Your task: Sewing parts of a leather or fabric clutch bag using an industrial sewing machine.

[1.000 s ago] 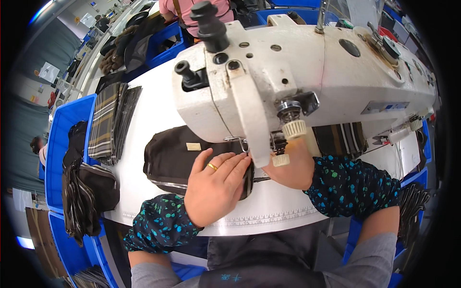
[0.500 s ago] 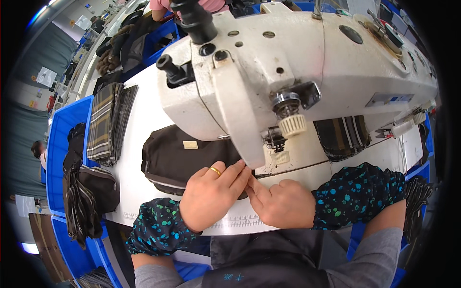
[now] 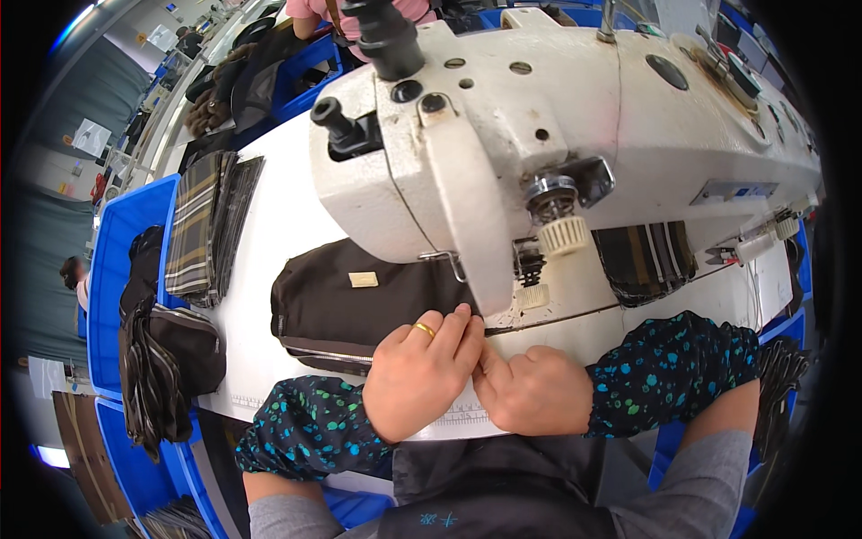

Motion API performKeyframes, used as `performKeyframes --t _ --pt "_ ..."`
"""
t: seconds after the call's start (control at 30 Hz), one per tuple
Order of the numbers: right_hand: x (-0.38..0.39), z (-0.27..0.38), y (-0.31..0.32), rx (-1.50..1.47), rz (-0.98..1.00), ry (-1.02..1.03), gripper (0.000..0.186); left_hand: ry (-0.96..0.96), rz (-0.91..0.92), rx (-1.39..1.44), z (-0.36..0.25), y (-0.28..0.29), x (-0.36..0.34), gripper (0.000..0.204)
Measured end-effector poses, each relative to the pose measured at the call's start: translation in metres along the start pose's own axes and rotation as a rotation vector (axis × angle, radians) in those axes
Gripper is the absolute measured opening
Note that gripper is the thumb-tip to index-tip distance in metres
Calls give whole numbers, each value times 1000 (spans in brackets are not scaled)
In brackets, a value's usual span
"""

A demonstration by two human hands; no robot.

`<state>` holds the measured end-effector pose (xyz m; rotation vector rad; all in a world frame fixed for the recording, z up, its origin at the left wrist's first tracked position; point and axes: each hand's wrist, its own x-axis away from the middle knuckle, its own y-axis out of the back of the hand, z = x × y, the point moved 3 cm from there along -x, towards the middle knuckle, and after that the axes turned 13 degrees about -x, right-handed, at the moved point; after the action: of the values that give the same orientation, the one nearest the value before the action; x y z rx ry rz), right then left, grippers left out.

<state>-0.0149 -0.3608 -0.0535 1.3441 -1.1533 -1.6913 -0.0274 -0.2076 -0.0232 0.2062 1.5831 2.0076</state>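
Observation:
A dark brown fabric pouch piece [image 3: 337, 310] with a small cream label [image 3: 363, 279] lies on the white sewing machine table. A zipper strip [image 3: 328, 354] runs along its near edge. The right end of the pouch reaches under the head of the white sewing machine [image 3: 467, 216]. My left hand [image 3: 420, 368], a gold ring on one finger, lies on that end with its fingers stretched toward the machine. Close beside it, my right hand [image 3: 539, 391] is curled, its thumb and forefinger at the pouch's right edge. The needle is hidden behind the machine head.
Stacked plaid fabric pieces [image 3: 199, 229] lie at the left of the table, with another plaid stack [image 3: 646, 260] right of the needle area. Blue bins [image 3: 112, 296] flank the table, the left one draped with dark pouches [image 3: 180, 355]. A person in pink [image 3: 310, 11] sits beyond the machine.
The pouch has turned slightly and lies flatter, showing more of its zipper edge. My left hand has shifted right with it, while my right hand has barely moved. The whole view has shifted slightly.

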Motion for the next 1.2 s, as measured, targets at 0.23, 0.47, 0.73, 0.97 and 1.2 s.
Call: performKeyframes --t 0.23,0.47,0.73,0.97,1.2 --pt "-10 -19 -6 -7 -83 0 31 72 -53 36 11 -15 -17 38" --pt "-12 -25 -6 -25 -79 -20 39 151 -52 159 19 -21 -19 38" --pt "-10 -24 -5 -13 -56 10 33 287 -43 355 24 -22 -14 30" --pt "-10 -21 -5 -3 -35 -38 31 317 -49 300 12 -17 -13 31" --pt "-10 -21 -8 -18 -16 -52 30 289 -29 330 11 -16 -12 32"
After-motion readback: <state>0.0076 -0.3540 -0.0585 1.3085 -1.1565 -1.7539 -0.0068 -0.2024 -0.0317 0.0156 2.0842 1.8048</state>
